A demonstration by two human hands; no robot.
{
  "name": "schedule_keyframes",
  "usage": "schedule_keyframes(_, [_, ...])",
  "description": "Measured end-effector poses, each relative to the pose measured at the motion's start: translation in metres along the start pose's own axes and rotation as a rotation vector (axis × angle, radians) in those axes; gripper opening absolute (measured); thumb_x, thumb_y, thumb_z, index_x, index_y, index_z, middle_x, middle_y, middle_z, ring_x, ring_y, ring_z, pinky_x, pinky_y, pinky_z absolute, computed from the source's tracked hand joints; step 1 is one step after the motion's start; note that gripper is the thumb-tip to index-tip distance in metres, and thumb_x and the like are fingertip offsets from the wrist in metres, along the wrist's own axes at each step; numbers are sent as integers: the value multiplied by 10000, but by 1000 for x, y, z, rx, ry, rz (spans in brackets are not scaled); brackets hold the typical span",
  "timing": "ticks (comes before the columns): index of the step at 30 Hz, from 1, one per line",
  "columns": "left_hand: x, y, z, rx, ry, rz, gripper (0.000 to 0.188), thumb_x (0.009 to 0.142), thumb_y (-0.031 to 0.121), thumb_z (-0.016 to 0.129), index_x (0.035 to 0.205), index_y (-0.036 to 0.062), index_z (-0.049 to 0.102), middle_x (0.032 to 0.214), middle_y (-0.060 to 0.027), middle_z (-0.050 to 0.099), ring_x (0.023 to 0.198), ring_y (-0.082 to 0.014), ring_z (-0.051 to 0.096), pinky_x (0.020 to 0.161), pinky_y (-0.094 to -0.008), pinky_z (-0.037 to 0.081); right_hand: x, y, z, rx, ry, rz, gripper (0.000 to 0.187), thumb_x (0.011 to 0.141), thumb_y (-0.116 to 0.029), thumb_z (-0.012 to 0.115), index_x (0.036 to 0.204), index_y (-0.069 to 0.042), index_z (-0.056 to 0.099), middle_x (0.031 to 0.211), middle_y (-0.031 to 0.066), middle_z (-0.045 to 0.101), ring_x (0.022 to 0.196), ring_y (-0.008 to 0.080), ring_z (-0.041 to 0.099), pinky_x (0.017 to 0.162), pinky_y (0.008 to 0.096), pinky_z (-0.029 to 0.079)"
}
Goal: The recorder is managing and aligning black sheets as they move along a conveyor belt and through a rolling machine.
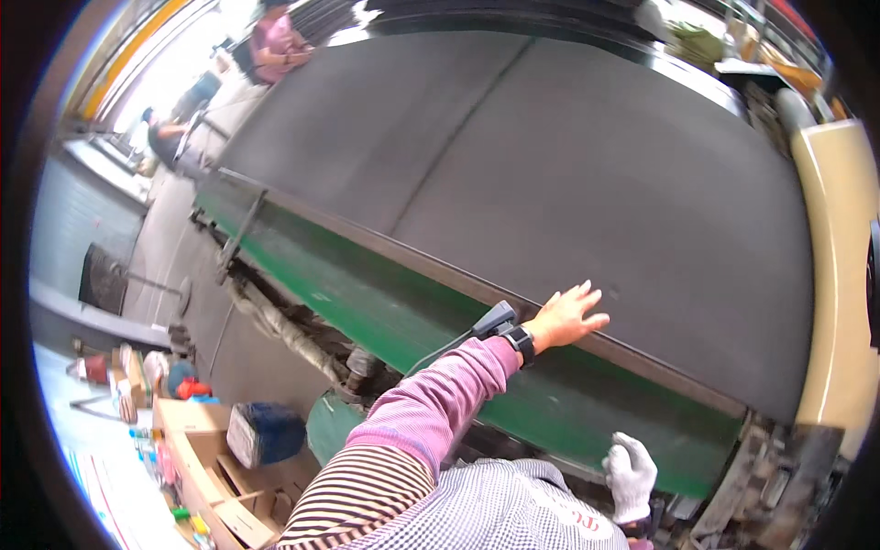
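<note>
— Where does the left hand (pixel 566 318) sit?

— Bare, fingers spread flat, palm down on the near edge of the wide dark sheet (pixel 587 174). It grips nothing; it only rests there, just where the sheet meets the brownish strip that runs above the green machine frame (pixel 385 307). A dark band with a small device and a cable is strapped on that wrist.

— And the right hand (pixel 631 475)?

— In a white knit glove, low down by the person's chest and near the lower edge of the frame. The fingers look loosely curled; whether it holds anything I cannot tell.

— Which way does the sheet lie from the left hand?

— Away and upward in the picture, stretching off to both sides. Its near edge runs slantwise, from upper left down to lower right, and the hand lies on that edge, fingers pointing across it into the sheet. A faint seam crosses the sheet farther up.

— Which hand is nearer?

— The left, touching it. The right is well apart, below the frame.

— Anything else about?

— Cardboard boxes (pixel 206 454) and a blue canister (pixel 266 433) on the floor at lower left; another person (pixel 278 44) sits far off at the top.
</note>
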State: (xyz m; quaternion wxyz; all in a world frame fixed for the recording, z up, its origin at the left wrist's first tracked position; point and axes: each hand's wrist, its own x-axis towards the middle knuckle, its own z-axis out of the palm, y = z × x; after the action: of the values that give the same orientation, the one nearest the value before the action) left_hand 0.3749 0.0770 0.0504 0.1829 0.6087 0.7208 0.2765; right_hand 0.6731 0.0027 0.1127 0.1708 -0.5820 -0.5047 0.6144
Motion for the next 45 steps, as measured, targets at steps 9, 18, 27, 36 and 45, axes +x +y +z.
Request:
schedule_keyframes(9, [0,-274,-191,780,292,-640,460,749,372,625,1012,-4,591,1052,-187,574,1017,-335,536,903,-435,428,43,-49,5,-77,150,-25,196,851,-14,529,1026,13,614,649,0,561,499,35,471,427,178,365])
schedule_keyframes(18, [-8,-227,-137,581,179,-452,444,731,396,673,956,34,551,993,-139,534,989,-308,514,855,-417,455,143,-114,75,-664,61,-834,291,780,-171,654,1057,-81,647,957,93,666,869,249,647,780,320,518])
schedule_keyframes(27, [0,-187,-115,357,329,-154,373,773,379,650,899,27,641,925,-147,603,956,-316,562,860,-404,458,187,-115,126,-1003,82,-776,471,729,-304,575,1124,-46,573,1114,169,577,1041,331,543,911,425,429])
schedule_keyframes(36, [-33,-260,-157,506,264,-528,270,792,304,600,887,51,598,967,-138,577,968,-325,541,853,-433,461,212,-57,-2,-1200,180,-684,564,621,-134,748,1152,-109,559,1130,92,555,1055,281,527,911,378,448])
schedule_keyframes(45, [-29,-183,-137,313,135,80,251,796,285,611,932,99,712,1085,-170,622,950,-326,606,870,-397,477,200,-55,-123,-1109,181,-661,491,750,-107,621,1229,-80,515,1286,136,502,1180,295,472,1022,374,370])
